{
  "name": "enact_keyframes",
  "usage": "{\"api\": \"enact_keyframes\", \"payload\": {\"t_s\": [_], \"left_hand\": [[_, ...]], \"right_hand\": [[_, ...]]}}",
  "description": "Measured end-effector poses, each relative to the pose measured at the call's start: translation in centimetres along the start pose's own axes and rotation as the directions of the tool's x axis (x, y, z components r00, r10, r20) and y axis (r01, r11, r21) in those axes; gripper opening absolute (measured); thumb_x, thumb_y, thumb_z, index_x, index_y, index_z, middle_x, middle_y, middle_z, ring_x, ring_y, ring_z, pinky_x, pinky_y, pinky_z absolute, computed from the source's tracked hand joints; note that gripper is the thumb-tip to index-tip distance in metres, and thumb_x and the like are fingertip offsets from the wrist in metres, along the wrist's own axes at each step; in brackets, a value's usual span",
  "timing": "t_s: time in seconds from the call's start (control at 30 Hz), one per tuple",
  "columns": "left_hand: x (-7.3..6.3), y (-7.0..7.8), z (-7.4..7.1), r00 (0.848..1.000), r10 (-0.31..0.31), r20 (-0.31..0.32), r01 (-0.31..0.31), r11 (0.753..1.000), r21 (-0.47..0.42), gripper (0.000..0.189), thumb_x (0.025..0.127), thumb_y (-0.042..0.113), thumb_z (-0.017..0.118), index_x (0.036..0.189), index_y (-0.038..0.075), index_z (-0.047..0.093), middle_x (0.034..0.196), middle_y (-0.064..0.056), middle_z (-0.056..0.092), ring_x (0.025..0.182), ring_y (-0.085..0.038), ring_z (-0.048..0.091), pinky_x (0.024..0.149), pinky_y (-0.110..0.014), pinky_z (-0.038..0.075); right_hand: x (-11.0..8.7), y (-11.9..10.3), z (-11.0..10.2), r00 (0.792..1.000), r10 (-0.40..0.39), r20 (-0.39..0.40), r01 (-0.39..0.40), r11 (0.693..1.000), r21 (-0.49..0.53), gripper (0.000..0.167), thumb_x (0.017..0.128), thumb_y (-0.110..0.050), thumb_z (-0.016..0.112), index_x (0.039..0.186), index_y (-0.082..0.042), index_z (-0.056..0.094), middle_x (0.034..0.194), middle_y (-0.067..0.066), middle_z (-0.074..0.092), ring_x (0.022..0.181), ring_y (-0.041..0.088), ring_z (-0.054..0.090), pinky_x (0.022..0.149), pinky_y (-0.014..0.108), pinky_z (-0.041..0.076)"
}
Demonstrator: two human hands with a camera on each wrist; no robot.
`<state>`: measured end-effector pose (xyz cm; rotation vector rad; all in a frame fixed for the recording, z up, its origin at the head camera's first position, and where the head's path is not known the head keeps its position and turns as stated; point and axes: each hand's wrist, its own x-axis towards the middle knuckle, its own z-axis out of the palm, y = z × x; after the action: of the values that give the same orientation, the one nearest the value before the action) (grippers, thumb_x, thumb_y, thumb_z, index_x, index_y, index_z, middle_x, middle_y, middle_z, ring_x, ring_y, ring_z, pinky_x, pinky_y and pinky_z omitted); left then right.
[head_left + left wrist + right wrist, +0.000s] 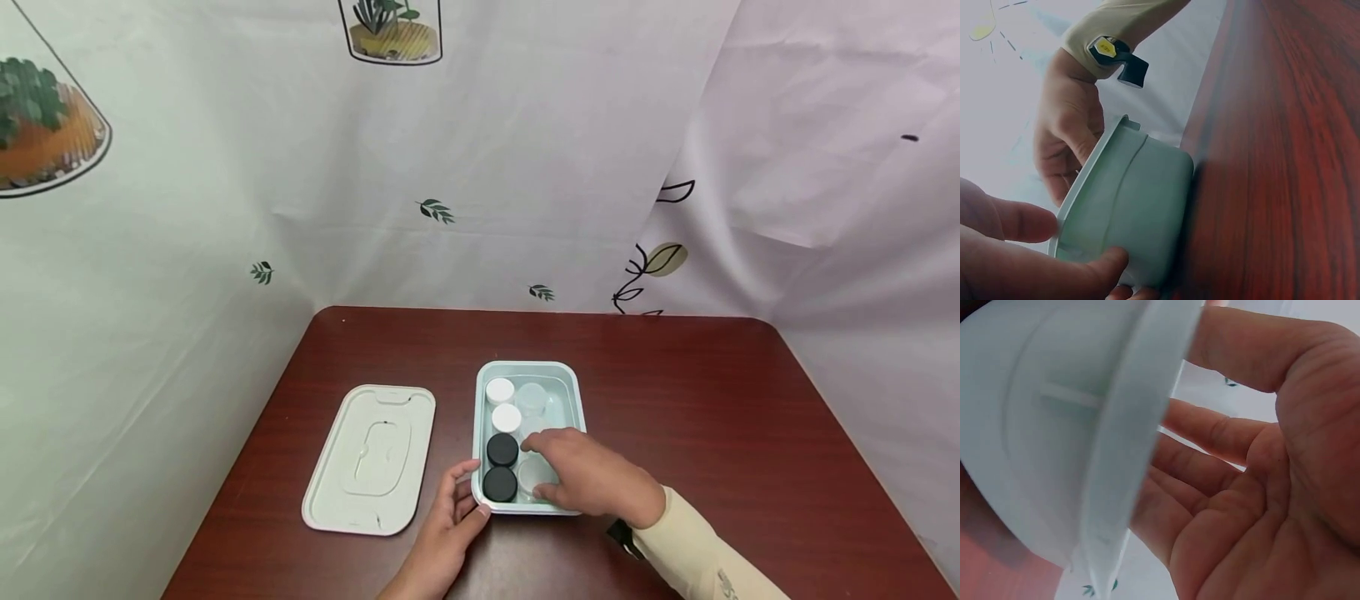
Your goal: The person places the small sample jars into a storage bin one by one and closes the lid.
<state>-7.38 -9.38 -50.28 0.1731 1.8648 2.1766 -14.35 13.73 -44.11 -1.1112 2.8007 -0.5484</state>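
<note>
A pale blue-green plastic bin (566, 383) stands on the table. Along its left side are two white-lidded round jars, the far one (500, 391) and the near one (506, 418), then two black-lidded jars, one (502, 450) behind the other (500, 484). A translucent-lidded jar (532, 399) sits at the back. My left hand (444, 533) grips the bin's near left corner, its thumb and fingers on the bin wall (1147, 194). My right hand (588, 475) reaches inside, thumb and forefinger around another translucent-lidded jar (534, 473); its fingertips are hidden behind the rim in the right wrist view.
A white rectangular lid (370, 458) lies flat on the table, left of the bin. The dark red wooden table (690, 400) has rounded far corners. Printed cloth (487, 167) hangs behind it and along both sides.
</note>
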Motion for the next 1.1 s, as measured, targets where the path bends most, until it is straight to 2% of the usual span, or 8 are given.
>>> {"api": "enact_keyframes", "payload": {"t_s": [0.23, 0.43, 0.57, 0.7, 0.8, 0.9, 0.97, 1.1], "left_hand": [[-0.2, 0.2, -0.3, 1.0, -0.005, -0.011, 0.005, 1.0, 0.003, 0.055, 0.101, 0.006, 0.055, 0.149, 0.008, 0.03, 0.141, -0.027, 0.042, 0.131, -0.039, 0.043, 0.095, -0.026, 0.043], [-0.6, 0.8, -0.9, 0.997, -0.057, -0.061, 0.058, 0.998, 0.009, 0.056, 0.101, 0.012, 0.059, 0.15, 0.011, 0.032, 0.142, -0.025, 0.041, 0.134, -0.039, 0.039, 0.097, -0.031, 0.043], [-1.0, 1.5, -1.2, 0.994, -0.067, -0.087, 0.067, 0.998, -0.005, 0.056, 0.101, 0.012, 0.058, 0.149, 0.004, 0.031, 0.145, -0.028, 0.036, 0.137, -0.042, 0.036, 0.1, -0.04, 0.044], [-1.5, 2.2, -1.7, 0.992, -0.052, -0.118, 0.05, 0.999, -0.018, 0.054, 0.102, 0.01, 0.056, 0.149, -0.001, 0.031, 0.147, -0.029, 0.033, 0.136, -0.041, 0.038, 0.1, -0.034, 0.044], [-1.9, 2.8, -2.3, 0.987, -0.03, -0.16, 0.026, 0.999, -0.028, 0.054, 0.101, 0.007, 0.056, 0.148, -0.004, 0.032, 0.144, -0.029, 0.036, 0.132, -0.036, 0.045, 0.097, -0.028, 0.045], [-2.4, 3.3, -3.1, 0.98, -0.015, -0.2, 0.006, 0.999, -0.046, 0.053, 0.1, 0.005, 0.056, 0.146, -0.008, 0.033, 0.142, -0.03, 0.039, 0.127, -0.027, 0.051, 0.098, -0.029, 0.045], [-2.7, 3.6, -3.8, 0.974, -0.021, -0.227, 0.006, 0.998, -0.066, 0.053, 0.1, 0.004, 0.055, 0.147, -0.009, 0.032, 0.143, -0.03, 0.039, 0.124, -0.021, 0.054, 0.099, -0.029, 0.045], [-3.3, 3.9, -5.3, 0.957, -0.036, -0.288, 0.009, 0.995, -0.095, 0.052, 0.102, 0.005, 0.052, 0.147, -0.01, 0.031, 0.145, -0.03, 0.038, 0.124, -0.02, 0.055, 0.101, -0.031, 0.044]], "right_hand": [[0.0, -1.2, 0.0, 0.998, 0.004, -0.06, -0.003, 1.0, 0.014, 0.041, 0.087, -0.03, 0.077, 0.12, -0.008, 0.066, 0.111, -0.001, 0.067, 0.103, 0.017, 0.061, 0.091, 0.038, 0.049], [-0.1, -2.5, -0.1, 0.99, 0.004, -0.142, 0.002, 0.999, 0.044, 0.041, 0.088, -0.034, 0.076, 0.12, -0.009, 0.066, 0.113, -0.001, 0.067, 0.099, 0.013, 0.063, 0.088, 0.035, 0.05], [0.1, -3.4, -0.1, 0.982, 0.013, -0.186, 0.01, 0.992, 0.122, 0.038, 0.089, -0.032, 0.076, 0.119, -0.01, 0.066, 0.108, -0.005, 0.067, 0.09, 0.006, 0.063, 0.082, 0.03, 0.052], [0.6, -4.2, 0.1, 0.98, 0.039, -0.193, 0.016, 0.962, 0.272, 0.033, 0.09, -0.03, 0.075, 0.116, -0.012, 0.066, 0.1, -0.011, 0.065, 0.086, 0.003, 0.063, 0.079, 0.025, 0.052], [1.0, -4.6, 0.6, 0.984, 0.061, -0.166, 0.015, 0.907, 0.42, 0.035, 0.092, -0.029, 0.074, 0.119, -0.007, 0.066, 0.1, -0.007, 0.067, 0.086, 0.004, 0.065, 0.078, 0.024, 0.053], [1.5, -5.2, 1.2, 0.988, 0.081, -0.129, 0.007, 0.821, 0.57, 0.04, 0.094, -0.028, 0.072, 0.124, -0.003, 0.064, 0.107, 0.001, 0.07, 0.09, 0.005, 0.067, 0.079, 0.024, 0.054], [1.8, -5.6, 1.6, 0.989, 0.096, -0.108, -0.001, 0.753, 0.658, 0.042, 0.095, -0.027, 0.071, 0.128, -0.003, 0.062, 0.111, 0.003, 0.07, 0.094, 0.006, 0.068, 0.08, 0.025, 0.054], [2.3, -6.7, 2.6, 0.988, 0.13, -0.078, -0.017, 0.607, 0.794, 0.041, 0.095, -0.024, 0.07, 0.13, -0.005, 0.061, 0.115, 0.0, 0.069, 0.098, 0.011, 0.069, 0.082, 0.027, 0.055]]}}
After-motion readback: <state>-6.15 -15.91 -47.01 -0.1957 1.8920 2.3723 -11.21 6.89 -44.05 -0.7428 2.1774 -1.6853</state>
